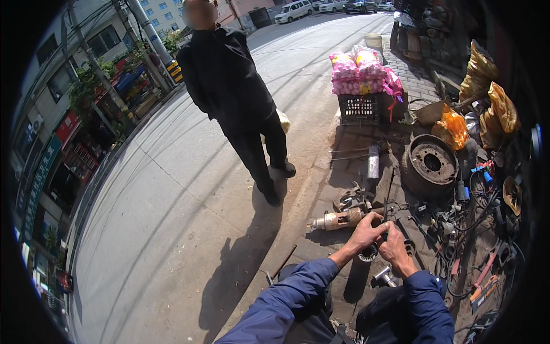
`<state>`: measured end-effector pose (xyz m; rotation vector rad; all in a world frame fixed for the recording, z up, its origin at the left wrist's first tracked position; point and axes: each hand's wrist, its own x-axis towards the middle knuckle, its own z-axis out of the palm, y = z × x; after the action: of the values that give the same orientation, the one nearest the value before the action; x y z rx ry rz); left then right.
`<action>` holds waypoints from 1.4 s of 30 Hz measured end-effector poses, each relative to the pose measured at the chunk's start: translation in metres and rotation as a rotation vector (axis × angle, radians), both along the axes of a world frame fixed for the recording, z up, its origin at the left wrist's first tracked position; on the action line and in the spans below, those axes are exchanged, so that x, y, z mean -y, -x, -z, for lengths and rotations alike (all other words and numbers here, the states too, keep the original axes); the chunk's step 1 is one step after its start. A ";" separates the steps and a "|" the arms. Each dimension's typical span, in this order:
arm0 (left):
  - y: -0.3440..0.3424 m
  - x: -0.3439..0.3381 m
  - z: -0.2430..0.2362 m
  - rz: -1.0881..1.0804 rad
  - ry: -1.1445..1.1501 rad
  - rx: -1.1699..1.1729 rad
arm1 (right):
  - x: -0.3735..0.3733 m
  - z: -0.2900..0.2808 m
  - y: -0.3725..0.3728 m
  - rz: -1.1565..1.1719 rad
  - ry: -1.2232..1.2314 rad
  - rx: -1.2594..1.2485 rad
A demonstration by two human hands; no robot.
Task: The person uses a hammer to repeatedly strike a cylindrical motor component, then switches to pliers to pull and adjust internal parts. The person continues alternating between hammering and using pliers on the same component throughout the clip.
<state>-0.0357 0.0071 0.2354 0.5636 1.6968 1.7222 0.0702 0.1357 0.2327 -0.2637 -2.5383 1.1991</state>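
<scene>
My left hand (368, 234) and my right hand (395, 247) meet above the cluttered ground, fingers closed. Between them is a thin dark tool (385, 207), its narrow end pointing away from me. A bit of green shows at my right fingers, perhaps its handle; most of it is hidden. The left thumb and fingers pinch close to the same spot, and what they hold cannot be made out. Just left of my hands lies a worn power tool body (338, 220). Below them sit a round toothed metal part (368, 253) and a small hammer (384, 276).
A rusty wheel rim (415, 179) stands ahead on the right, near orange sacks (452, 127). Cables and hand tools (483, 286) litter the right side. Pink net bags (360, 74) rest on a black crate (359, 109). A person in black (232, 86) stands on the road.
</scene>
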 end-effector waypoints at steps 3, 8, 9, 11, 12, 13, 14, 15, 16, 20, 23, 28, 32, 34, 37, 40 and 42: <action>0.000 0.000 0.000 0.018 0.003 0.018 | 0.001 -0.002 0.000 0.014 0.050 0.048; 0.000 -0.001 0.000 0.010 0.006 -0.017 | 0.001 0.000 0.000 0.021 0.046 0.037; 0.000 -0.001 0.000 0.008 0.007 -0.015 | 0.001 0.001 0.000 0.014 0.027 0.012; 0.000 -0.001 0.001 0.005 0.011 -0.011 | 0.000 0.003 0.000 0.005 0.005 -0.019; -0.001 -0.001 0.001 0.003 0.014 -0.009 | 0.000 0.004 0.000 0.003 0.002 -0.025; -0.001 -0.001 0.002 0.006 0.006 0.001 | 0.000 0.005 -0.001 -0.004 0.004 -0.057; -0.001 -0.001 0.003 0.010 -0.003 0.012 | 0.000 0.005 -0.001 0.002 0.001 -0.027; 0.000 -0.002 0.004 0.013 -0.011 0.022 | 0.000 0.006 -0.001 0.002 0.003 -0.025; 0.000 -0.002 0.005 0.016 -0.012 0.021 | 0.000 0.006 -0.001 -0.002 0.009 -0.050; 0.001 -0.003 0.005 0.014 -0.026 0.026 | 0.000 0.004 0.000 0.002 0.005 -0.019; -0.002 -0.001 -0.001 -0.024 0.041 -0.025 | 0.001 0.000 -0.001 0.007 0.019 0.004; -0.003 0.002 -0.005 -0.031 0.020 0.045 | 0.002 -0.002 -0.003 0.046 0.057 0.115; -0.002 0.002 -0.004 -0.046 -0.047 0.031 | 0.003 -0.001 -0.004 0.045 0.055 0.037; 0.000 0.003 -0.002 -0.044 -0.052 0.026 | 0.003 -0.002 -0.002 0.045 0.085 0.054; 0.000 0.001 0.000 -0.066 -0.099 0.073 | 0.003 -0.006 -0.002 0.046 0.138 0.106; 0.003 -0.001 -0.004 -0.085 -0.110 0.049 | 0.003 -0.014 -0.006 0.043 0.095 0.117; 0.006 -0.002 -0.008 -0.112 -0.127 0.160 | 0.002 -0.018 -0.011 -0.002 0.073 0.111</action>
<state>-0.0415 0.0094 0.2435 0.3809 1.5409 1.9111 0.0813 0.1336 0.2504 -0.3544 -2.5916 1.3140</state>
